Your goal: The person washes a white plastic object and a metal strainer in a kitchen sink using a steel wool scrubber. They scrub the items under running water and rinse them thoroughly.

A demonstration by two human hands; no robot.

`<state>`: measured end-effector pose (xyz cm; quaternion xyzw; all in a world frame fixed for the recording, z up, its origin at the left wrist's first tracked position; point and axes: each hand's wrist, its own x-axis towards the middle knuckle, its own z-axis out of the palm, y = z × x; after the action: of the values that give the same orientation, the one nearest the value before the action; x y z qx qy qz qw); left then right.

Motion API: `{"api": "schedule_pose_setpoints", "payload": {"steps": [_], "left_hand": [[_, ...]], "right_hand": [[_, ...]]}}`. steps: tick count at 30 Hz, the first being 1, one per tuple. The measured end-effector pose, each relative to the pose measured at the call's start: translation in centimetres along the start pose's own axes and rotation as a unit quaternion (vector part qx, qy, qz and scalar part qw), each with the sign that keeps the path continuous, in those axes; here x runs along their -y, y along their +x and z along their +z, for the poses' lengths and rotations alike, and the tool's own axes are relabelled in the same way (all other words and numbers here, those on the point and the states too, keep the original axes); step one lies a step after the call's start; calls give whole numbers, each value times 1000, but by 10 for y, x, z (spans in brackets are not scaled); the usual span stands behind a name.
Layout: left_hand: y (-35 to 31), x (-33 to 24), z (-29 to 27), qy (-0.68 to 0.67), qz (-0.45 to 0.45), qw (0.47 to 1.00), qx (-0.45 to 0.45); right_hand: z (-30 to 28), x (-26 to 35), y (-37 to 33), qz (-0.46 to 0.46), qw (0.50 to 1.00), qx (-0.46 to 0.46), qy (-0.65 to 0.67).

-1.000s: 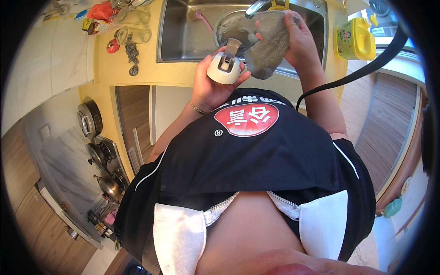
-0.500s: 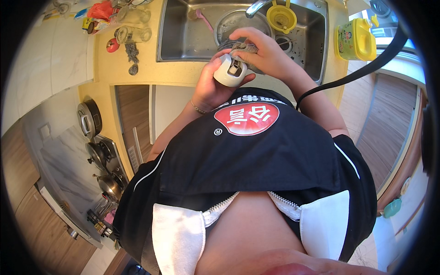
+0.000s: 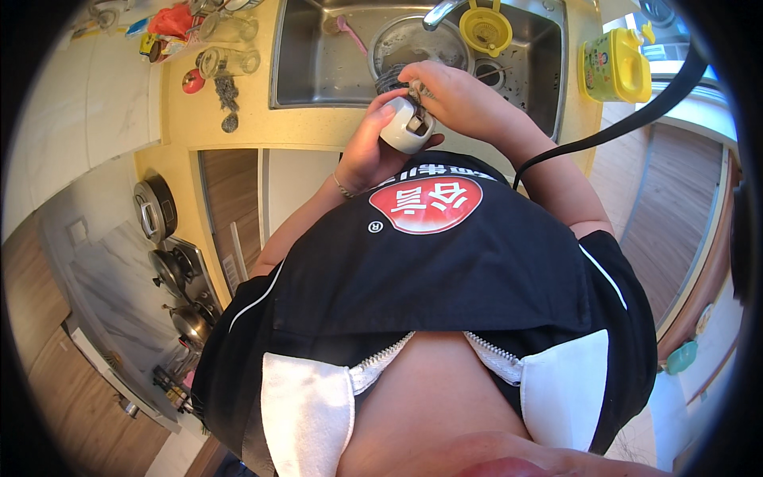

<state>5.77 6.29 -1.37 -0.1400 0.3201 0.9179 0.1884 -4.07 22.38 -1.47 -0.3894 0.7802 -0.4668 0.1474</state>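
Over the front edge of the sink, my left hand (image 3: 372, 145) is wrapped round a rounded white plastic piece (image 3: 400, 133) with a dark opening in its side. Beside that opening, my right hand (image 3: 457, 95) pinches a greyish cloth (image 3: 422, 94) between thumb and fingers. The cloth lies against the upper part of the white piece. Dark striped material (image 3: 391, 78) shows just beyond my fingers; whether it belongs to the cloth I cannot tell.
The steel sink (image 3: 306, 60) holds a round metal basin (image 3: 429, 48), a yellow strainer (image 3: 486, 30) and a pink-handled tool (image 3: 350, 33) under the faucet (image 3: 439, 14). A yellow jug (image 3: 616, 67) stands right. Glass jars (image 3: 229, 62) and grey scouring mesh (image 3: 227, 103) lie left.
My right hand has moved down and drawn its fingers in, so less of the cloth shows. The white piece has shifted slightly right and turned a little in my left hand.
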Motion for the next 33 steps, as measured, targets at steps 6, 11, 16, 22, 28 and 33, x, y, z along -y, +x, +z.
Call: {"api": "schedule_pose_setpoints", "payload": {"steps": [6,11,16,22,28,33], "left_hand": [[0,-2,-1,-4,-7,1000,9],[1,0,1,5,-3,1000,1],[3,-2,1,-16,-5,1000,-5],[4,-2,-12,-77,9,997,-10],[5,-1,-8,-99,8,995,-14],[6,0,-9,-93,-4,996,4]], "right_hand": [[-12,5,1,-8,997,39,67],[-8,7,2,27,999,39,7],[1,1,1,-8,999,-16,-35],[-20,-9,-4,11,997,-44,67],[-35,-22,-15,6,979,-118,169],[-18,-10,-6,-60,969,-138,197]]}}
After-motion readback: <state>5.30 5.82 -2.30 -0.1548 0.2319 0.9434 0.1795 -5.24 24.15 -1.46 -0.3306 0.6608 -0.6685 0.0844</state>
